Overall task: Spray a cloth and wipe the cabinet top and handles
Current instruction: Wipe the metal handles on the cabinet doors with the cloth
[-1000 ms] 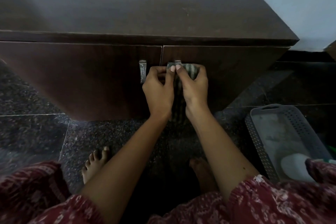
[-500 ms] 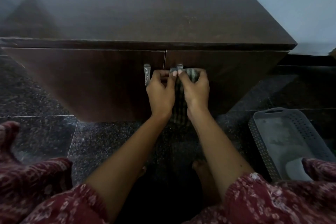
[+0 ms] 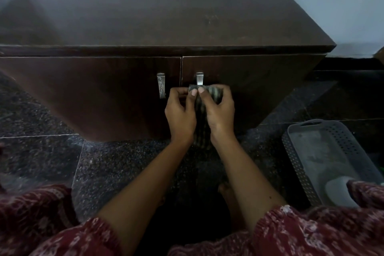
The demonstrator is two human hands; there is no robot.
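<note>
Sliding down the right door handle, the striped cloth now wraps the handle's lower part. Its bright metal top stands exposed, where half a second ago only a sliver showed above the fabric. Your left grip and right grip are both clenched on the cloth, fingertips meeting at its upper edge and pinching it around the bar. The loose end hangs down between your wrists toward the floor. That travel suggests the right handle is mid-wipe, its top stretch likely done and the bottom yet to come. The left door handle, just beside your left grip but untouched, waits its turn. Above, the cabinet top lies dark and dull, and whether it has been wiped cannot be told from here. On the floor to your right stands a grey perforated basket holding a pale rounded object, partly hidden by patterned red fabric.
</note>
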